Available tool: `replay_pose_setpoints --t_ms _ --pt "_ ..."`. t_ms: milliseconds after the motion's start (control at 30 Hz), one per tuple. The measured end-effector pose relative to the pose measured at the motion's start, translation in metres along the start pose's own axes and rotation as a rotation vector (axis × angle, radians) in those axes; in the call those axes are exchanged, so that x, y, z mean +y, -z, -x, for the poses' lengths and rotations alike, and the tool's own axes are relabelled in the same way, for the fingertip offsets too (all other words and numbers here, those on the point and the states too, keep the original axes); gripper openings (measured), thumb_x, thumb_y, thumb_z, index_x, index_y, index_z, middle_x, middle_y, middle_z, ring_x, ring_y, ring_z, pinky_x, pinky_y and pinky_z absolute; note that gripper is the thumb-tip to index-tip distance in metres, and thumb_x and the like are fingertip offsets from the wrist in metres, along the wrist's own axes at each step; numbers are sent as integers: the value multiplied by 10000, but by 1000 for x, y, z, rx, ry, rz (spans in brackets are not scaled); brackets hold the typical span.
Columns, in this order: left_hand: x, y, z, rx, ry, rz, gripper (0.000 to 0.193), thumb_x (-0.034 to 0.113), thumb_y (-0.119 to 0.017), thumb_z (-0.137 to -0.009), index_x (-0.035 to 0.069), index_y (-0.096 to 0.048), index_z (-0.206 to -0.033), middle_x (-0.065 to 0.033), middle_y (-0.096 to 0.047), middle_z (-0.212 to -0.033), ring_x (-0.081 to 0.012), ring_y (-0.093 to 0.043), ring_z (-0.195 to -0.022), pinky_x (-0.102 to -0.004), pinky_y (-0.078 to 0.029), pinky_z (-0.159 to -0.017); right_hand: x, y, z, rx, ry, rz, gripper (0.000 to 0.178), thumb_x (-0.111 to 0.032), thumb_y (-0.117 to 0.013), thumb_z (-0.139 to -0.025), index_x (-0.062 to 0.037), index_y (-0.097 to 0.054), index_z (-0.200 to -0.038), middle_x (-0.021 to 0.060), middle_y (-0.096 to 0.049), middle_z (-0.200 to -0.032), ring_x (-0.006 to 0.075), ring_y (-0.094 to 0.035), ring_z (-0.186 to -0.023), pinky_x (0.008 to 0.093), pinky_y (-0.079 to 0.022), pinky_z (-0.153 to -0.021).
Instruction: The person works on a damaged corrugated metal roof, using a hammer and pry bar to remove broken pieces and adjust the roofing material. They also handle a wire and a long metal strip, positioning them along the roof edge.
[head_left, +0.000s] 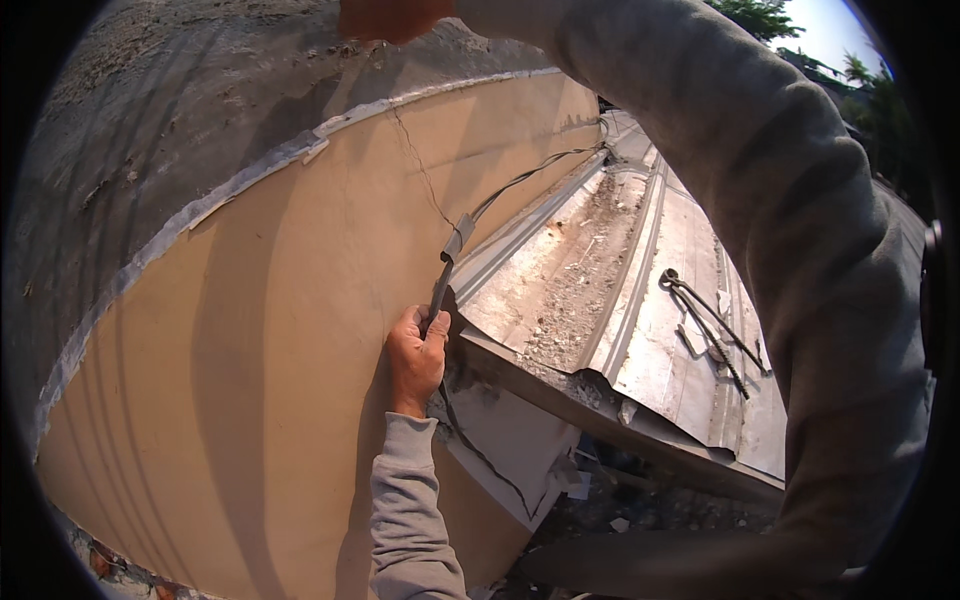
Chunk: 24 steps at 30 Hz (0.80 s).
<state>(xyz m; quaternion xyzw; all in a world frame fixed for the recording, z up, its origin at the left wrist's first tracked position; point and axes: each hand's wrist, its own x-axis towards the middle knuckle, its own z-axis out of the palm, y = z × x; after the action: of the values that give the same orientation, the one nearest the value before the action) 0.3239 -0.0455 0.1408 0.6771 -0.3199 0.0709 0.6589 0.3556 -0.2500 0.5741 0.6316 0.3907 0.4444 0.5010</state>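
Observation:
My left hand (417,350) is closed around a dark cable (438,290), pinching it between thumb and fingers against the tan wall (330,260). Above the hand, a grey strip (458,238) wraps the cable, which carries on as twisted strands toward the far end of the roof. Below the fist a thinner length of cable (475,445) hangs down. My right arm (790,190) arches up along the right side and over the top. At the upper edge, my right hand (395,18) is cut off by the frame beside the rough grey wall surface, with its fingers hidden.
A metal sheet roof (640,300) with rubble and dust slopes away to the right of the wall. Long-handled pincers (705,325) lie on it. Its near edge (600,400) is ragged, with dark debris lower down. A crack (415,160) runs down the wall.

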Motion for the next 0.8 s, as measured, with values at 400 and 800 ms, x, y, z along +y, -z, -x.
replay_pose_setpoints --t_ms 400,800 --pt "-6 3 1 -35 29 136 228 210 -721 -1010 9 -653 -927 30 -571 -723 -49 -463 -622 -246 -361 -538 2 58 70 125 -593 -150 119 -194 -682 -805 -103 -758 -815 166 -752 -844 375 -735 -803 460 -579 -731" --pt "-10 -2 1 3 9 170 220 200 -693 -1027 14 -649 -918 44 -538 -720 -47 -436 -625 -255 -345 -544 51 -125 37 191 -263 -58 135 -162 -649 -814 -101 -729 -724 128 -682 -795 366 -647 -799 498 -483 -741"
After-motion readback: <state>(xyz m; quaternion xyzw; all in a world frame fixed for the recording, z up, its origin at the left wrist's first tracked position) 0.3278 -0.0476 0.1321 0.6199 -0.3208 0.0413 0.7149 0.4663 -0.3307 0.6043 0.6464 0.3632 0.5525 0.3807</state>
